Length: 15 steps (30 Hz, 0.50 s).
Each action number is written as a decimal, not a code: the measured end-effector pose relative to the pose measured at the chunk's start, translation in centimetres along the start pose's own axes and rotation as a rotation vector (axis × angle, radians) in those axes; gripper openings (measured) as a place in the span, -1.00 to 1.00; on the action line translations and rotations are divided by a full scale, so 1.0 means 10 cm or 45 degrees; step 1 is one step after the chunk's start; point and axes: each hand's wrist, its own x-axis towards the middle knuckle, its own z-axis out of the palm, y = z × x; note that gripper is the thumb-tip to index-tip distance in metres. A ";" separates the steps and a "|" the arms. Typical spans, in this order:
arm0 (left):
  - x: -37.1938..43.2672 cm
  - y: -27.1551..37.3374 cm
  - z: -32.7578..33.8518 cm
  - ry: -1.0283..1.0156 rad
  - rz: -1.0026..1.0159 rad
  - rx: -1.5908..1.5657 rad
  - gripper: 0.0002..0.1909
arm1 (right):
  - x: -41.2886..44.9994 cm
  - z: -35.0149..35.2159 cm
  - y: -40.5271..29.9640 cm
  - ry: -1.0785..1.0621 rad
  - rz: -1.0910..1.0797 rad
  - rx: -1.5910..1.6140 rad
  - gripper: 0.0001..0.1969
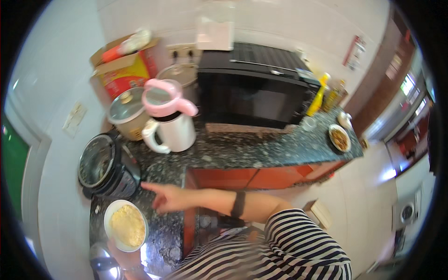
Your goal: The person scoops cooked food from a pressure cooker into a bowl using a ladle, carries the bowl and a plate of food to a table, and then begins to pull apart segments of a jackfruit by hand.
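My right hand (166, 197) reaches left over the granite countertop (164, 234), index finger extended towards the front of a dark electric pressure cooker (115, 175); it holds nothing. Whether the fingertip touches the cooker I cannot tell. My left hand (122, 253), blurred, is at the near rim of a white bowl (109, 229) of crumbly yellow food (128, 225). Its fingers are partly hidden, so its grip is unclear. The bowl is just in front of the cooker.
Behind stand a glass-lidded pot (127, 110), a white jug with pink lid (178, 131), a cardboard box (122, 75) and a black countertop oven (252, 94). A dish of brown food (339, 139), a yellow bottle (316, 99) and an oil bottle (334, 96) are at right. A shiny metal object (101, 257) lies near my left hand.
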 end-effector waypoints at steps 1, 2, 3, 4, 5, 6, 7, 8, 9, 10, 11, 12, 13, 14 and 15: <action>-0.05 -0.07 0.16 -0.023 -0.055 -0.023 -0.36 | -0.31 0.06 -0.11 -0.037 0.001 0.016 -0.03; 0.03 -0.18 0.15 -0.209 -0.090 0.092 -0.36 | -0.58 0.07 -0.17 0.004 -0.038 0.060 -0.01; 0.11 -0.30 0.13 -0.391 -0.127 0.206 -0.36 | -0.84 0.08 -0.21 0.044 -0.076 0.110 0.02; 0.01 -0.51 0.44 -0.199 -0.107 0.116 -0.34 | -1.04 0.09 -0.23 0.117 -0.129 0.146 0.01; -0.03 -0.65 0.60 -0.349 -0.135 0.219 -0.34 | -1.24 0.07 -0.26 0.161 -0.127 0.152 0.01; -0.03 -0.78 0.71 -0.420 -0.178 0.317 -0.32 | -1.47 0.04 -0.31 0.290 -0.121 0.196 -0.01; -0.03 -0.92 0.84 -0.488 -0.215 0.410 -0.31 | -1.68 0.01 -0.35 0.413 -0.115 0.239 -0.03; -0.07 -1.07 0.98 -0.518 -0.246 0.429 -0.31 | -1.91 -0.02 -0.38 0.535 -0.110 0.283 -0.05; -0.15 -1.25 1.19 -0.616 -0.283 0.420 -0.28 | -2.15 -0.06 -0.42 0.577 -0.113 0.281 -0.05; -0.21 -1.42 1.40 -0.709 -0.317 0.405 -0.25 | -2.39 -0.11 -0.45 0.635 -0.066 0.212 -0.06; -0.23 -1.61 1.57 -0.735 -0.337 0.414 -0.25 | -2.62 -0.17 -0.46 0.692 -0.017 0.146 -0.07; -0.26 -1.86 1.80 -0.809 -0.422 0.353 -0.21 | -2.87 -0.24 -0.45 0.720 -0.011 0.135 -0.07; -0.37 -2.11 1.98 -0.835 -0.448 0.317 -0.17 | -3.11 -0.29 -0.43 0.837 -0.054 0.047 -0.07; -0.49 -2.35 2.19 -0.864 -0.477 0.283 -0.14 | -3.36 -0.36 -0.42 0.948 -0.097 -0.042 -0.06; -0.62 -2.59 2.40 -0.889 -0.499 0.250 -0.10 | -3.60 -0.45 -0.42 0.954 -0.091 -0.050 -0.06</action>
